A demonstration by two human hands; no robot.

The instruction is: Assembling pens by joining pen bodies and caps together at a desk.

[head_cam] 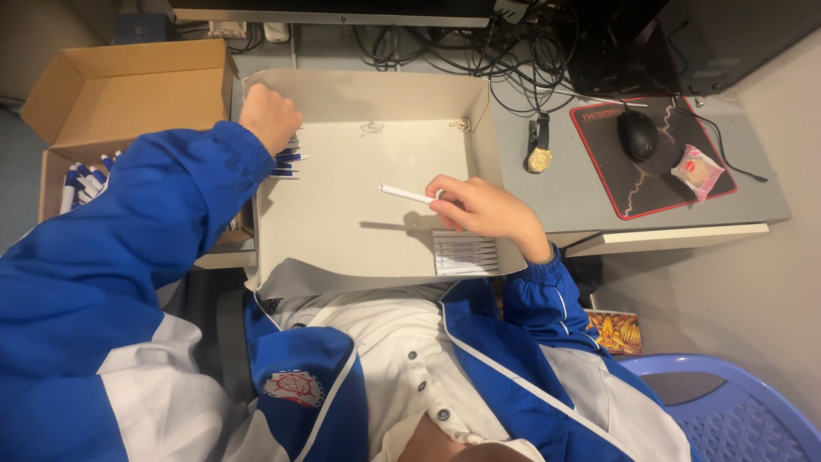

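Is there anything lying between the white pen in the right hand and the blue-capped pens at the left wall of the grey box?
Nothing visible: between white pen and blue-capped pens lies only bare grey box floor.

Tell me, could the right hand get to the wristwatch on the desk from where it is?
Probably yes. The right hand holds a white pen inside the grey box; the wristwatch lies just beyond the low box wall, with nothing between them.
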